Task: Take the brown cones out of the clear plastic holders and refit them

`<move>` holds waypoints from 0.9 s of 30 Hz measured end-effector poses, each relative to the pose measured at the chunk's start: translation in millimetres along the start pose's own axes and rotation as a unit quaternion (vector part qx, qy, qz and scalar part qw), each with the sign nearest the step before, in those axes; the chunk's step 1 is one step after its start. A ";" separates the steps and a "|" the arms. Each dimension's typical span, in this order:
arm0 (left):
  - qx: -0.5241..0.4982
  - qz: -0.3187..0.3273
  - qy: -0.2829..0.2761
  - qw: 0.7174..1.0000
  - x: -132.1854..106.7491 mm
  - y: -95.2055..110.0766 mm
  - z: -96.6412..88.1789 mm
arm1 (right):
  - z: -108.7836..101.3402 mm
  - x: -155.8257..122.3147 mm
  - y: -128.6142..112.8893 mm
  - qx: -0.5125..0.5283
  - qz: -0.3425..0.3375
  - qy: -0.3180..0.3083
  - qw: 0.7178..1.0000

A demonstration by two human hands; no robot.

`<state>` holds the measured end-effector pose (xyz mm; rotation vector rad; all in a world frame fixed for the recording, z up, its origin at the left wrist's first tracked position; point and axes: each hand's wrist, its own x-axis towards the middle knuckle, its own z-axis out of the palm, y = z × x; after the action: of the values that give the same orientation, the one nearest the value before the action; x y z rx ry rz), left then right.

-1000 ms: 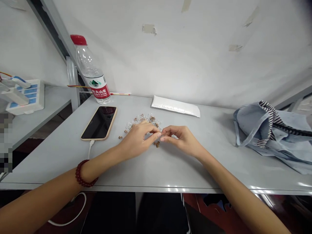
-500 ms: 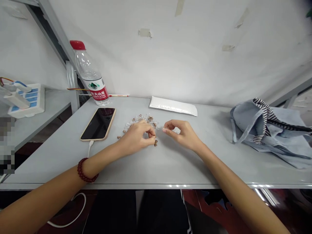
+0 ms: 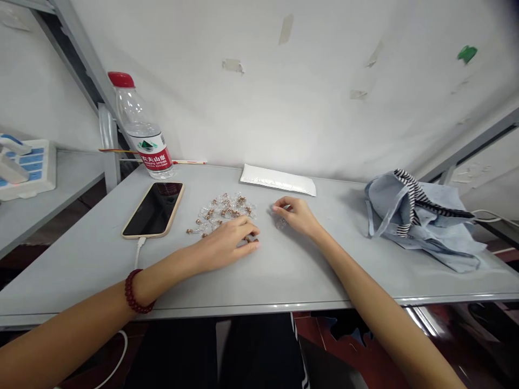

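1. Grip, left hand (image 3: 225, 244): low on the grey table (image 3: 308, 275) at lower centre, fingers curled inward over a few small clear pieces with brown centres (image 3: 248, 241); whether it is clenched on them cannot be told
2. Grip, right hand (image 3: 294, 215): just right of centre, fingers in a loose curve, tips bent down at one clear piece (image 3: 280, 222); whether that piece is pinched cannot be told
3. Heap of the same pieces (image 3: 222, 210): loosely spread on the table at centre, just above the left hand
4. Smartphone (image 3: 153, 209): tan case, dark screen, lying left of the heap; white charging cable (image 3: 139, 253) at its lower end
5. Water bottle (image 3: 140, 129): upright, red cap and label, upper left of the table
6. White flat packet (image 3: 278, 180): along the back edge, above the heap
7. Crumpled blue denim cloth (image 3: 417, 221): striped trim, right end of the table
8. Power strip (image 3: 28, 167): on a side shelf, far left
9. Red bead bracelet (image 3: 135, 292): on the left wrist
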<state>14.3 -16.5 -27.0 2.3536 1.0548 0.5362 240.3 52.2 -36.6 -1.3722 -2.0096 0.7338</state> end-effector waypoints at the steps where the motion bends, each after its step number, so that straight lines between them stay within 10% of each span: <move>1: 0.000 0.003 -0.007 1.000 -0.5 0.5 2.0 | 0.3 0.1 0.5 0.000 -0.002 -0.008 1.000; 20: 0.053 0.039 -0.005 0.998 -2.6 5.2 12.3 | 32.2 -3.0 -28.8 -0.174 -0.231 0.037 0.957; 27: 0.098 0.029 -0.027 0.994 -6.3 4.4 13.4 | 38.1 -13.1 -30.0 -0.262 -0.208 0.013 0.942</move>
<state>20.0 -27.6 -36.1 2.5624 1.0590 0.4023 197.8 26.1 -42.8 -1.1399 -2.4674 -0.0181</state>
